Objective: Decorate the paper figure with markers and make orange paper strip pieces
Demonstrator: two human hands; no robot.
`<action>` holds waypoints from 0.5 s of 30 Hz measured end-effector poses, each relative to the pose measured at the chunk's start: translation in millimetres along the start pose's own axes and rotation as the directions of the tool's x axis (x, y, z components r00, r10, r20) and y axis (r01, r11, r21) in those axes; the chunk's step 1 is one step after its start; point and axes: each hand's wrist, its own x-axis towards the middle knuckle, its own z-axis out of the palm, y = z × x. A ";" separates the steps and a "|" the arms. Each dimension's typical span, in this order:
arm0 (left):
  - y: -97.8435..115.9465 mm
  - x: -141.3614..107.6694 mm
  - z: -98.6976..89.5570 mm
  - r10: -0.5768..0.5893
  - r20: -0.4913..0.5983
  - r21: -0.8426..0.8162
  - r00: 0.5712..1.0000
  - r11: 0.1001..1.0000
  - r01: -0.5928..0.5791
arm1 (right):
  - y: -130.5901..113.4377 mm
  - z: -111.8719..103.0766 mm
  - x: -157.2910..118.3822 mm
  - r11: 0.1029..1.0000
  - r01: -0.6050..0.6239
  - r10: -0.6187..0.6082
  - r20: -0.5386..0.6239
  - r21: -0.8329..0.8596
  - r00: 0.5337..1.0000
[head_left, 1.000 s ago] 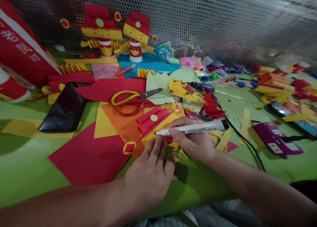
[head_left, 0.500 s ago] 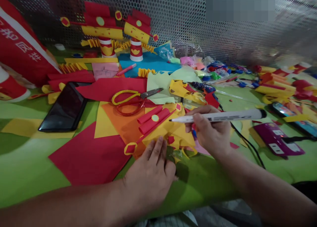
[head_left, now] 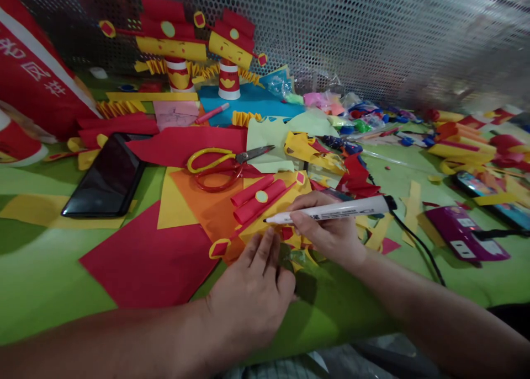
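My right hand (head_left: 327,233) grips a white marker pen (head_left: 337,209) with a black cap on its back end. The black tip is low over a yellow paper piece (head_left: 253,225); whether it touches I cannot tell. My left hand (head_left: 252,288) lies flat, fingers extended, on the lower edge of that yellow paper. Just beyond the fingertips, red paper rolls (head_left: 260,200) with a pale round disc are joined to the yellow piece, and a thin red strip ends in yellow-and-red coin shapes (head_left: 219,249). Orange paper (head_left: 207,199) lies underneath.
Scissors (head_left: 219,166) with yellow and red handles lie beyond the rolls. A black phone (head_left: 105,180) and red paper (head_left: 151,263) are at left. Two finished paper figures (head_left: 228,81) stand at the back. Paper scraps, a cable and a purple box (head_left: 466,233) are at right.
My right hand has moved left and slightly down, bringing the marker tip close to my left fingertips. The left hand stays in place on the paper.
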 end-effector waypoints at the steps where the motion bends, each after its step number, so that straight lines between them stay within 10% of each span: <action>1: -0.1 0.1 -0.1 0.002 -0.001 -0.001 1.000 1.000 -0.002 | -0.3 0.1 -0.2 1.000 0.018 -0.018 0.002 -0.018 1.000; 15: -0.1 0.2 -0.2 0.007 -0.001 0.002 1.000 1.000 -0.007 | 2.1 -0.9 -1.4 0.989 0.100 -0.097 0.035 -0.111 0.995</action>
